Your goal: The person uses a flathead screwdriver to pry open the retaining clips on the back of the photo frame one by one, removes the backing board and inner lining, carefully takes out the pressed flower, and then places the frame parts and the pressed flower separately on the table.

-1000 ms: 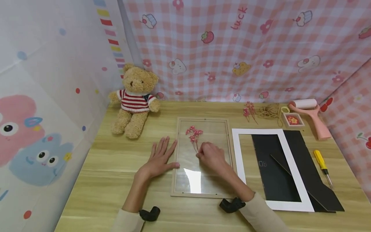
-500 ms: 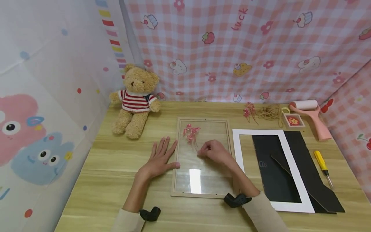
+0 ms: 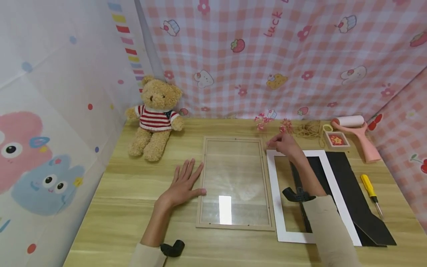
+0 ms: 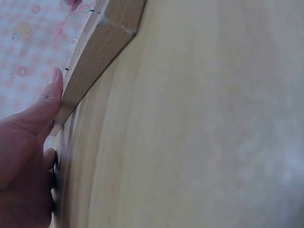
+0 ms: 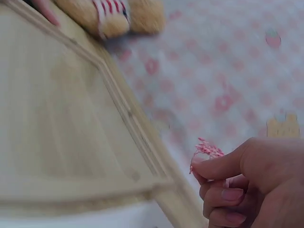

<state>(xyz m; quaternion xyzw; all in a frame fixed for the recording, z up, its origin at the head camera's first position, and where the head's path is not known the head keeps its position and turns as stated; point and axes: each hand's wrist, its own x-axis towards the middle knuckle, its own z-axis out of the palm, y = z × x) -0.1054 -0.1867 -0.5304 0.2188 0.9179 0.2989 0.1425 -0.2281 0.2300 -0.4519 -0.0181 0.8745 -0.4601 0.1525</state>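
Between thumb and finger, my right hand [image 3: 284, 145] pinches the stem of a pink dried flower sprig [image 3: 262, 120]; in the right wrist view the pink blossoms [image 5: 209, 148] show above the fingertips. The hand hovers past the upper right corner of the wooden picture frame [image 3: 269, 185]. My left hand [image 3: 181, 183] lies flat on the table with fingers spread, its thumb touching the frame's left side. In the left wrist view that thumb [image 4: 50, 97] rests along the frame's wooden edge [image 4: 97, 52]. A clear pane [image 3: 235, 178] lies within the frame.
Right of the frame lie a white mat [image 3: 280, 233] and black backing boards [image 3: 347, 178]. Beyond are a yellow screwdriver [image 3: 369, 186], a pink roller [image 3: 367, 144], a small box [image 3: 337, 139], twine [image 3: 307, 129] and another pink sprig [image 3: 286, 126]. A teddy bear [image 3: 155, 118] sits back left.
My right hand has lifted the flower sprig off the glass and carried it right and away from me, past the frame's corner. The left hand stays in place.
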